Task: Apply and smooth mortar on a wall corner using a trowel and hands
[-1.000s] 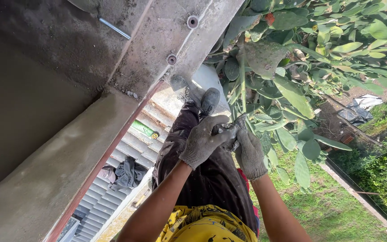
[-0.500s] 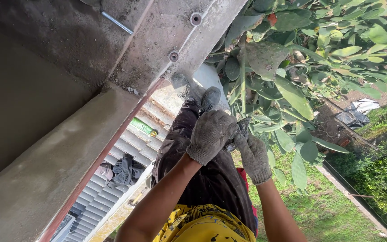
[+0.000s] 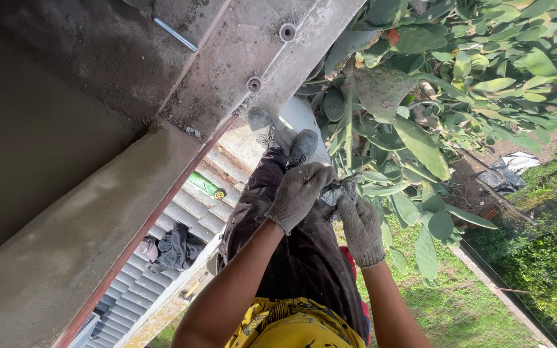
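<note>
1. View looked straight down from height: dark trousers (image 3: 304, 258), 1 boot (image 3: 303, 147) on a pale ledge (image 3: 294, 113), grass (image 3: 485, 316) far below.
2. Left hand (image 3: 299, 193), in a grey knit glove, was curled shut over a small crumpled grey wad (image 3: 331, 193), held in front of the knees, just beside the cactus pads (image 3: 420, 145).
3. Right hand (image 3: 361, 229), gloved alike, was closed with its fingertips pinching the lower edge of the same wad. Both hands touched it; most of the wad was hidden under the left glove.
4. Material could not be told for certain; it looked like thin creased sheet or foil, partly tucked into the gloves.
5. Judgement: light, soft, crushable, no stiffness of its own. Likely to tear if pulled hard from 2 sides.
6. Judgement: knit gloves gave fair friction, so slipping seemed unlikely, but fine feel was dulled.
7. Judgement: best hold was at the bunched middle, not the loose edges.
8. Concrete wall (image 3: 66, 212) with 2 bolt sleeves (image 3: 254, 84) rose on the left; corrugated roofing (image 3: 182, 219) lay below.
</note>
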